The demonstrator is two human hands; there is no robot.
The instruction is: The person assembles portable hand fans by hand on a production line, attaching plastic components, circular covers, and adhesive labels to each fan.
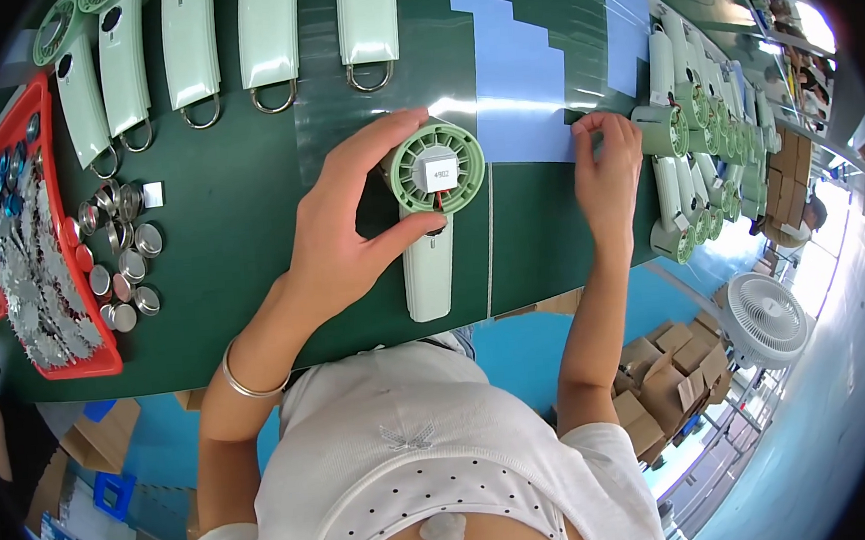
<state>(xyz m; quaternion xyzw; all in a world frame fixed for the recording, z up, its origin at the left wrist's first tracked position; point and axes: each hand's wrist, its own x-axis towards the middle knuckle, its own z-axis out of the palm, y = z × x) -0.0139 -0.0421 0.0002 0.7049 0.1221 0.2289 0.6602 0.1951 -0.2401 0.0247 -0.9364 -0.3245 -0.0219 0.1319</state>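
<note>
My left hand [339, 216] curls around the round head of a handheld fan [408, 183], thumb low on the rim and fingers over its top. The head is pale green with a slotted rim, and a white square piece [441, 175] with printing sits at its centre. Red and dark wires show just below that piece. The fan's pale handle [429, 280] points toward me on the table. My right hand [608, 162] is pinched closed at the right edge of a blue sheet [520, 93] with stepped edges. What its fingertips hold is too small to tell.
Pale green fan bodies with metal rings [269, 41] line the far left. Round silver caps [132, 266] lie beside a red tray [91, 339] of metal parts. Many fans [669, 133] are stacked at right, near another blue sheet [626, 31]. Cardboard boxes [676, 378] and a white fan [765, 319] stand beyond the table.
</note>
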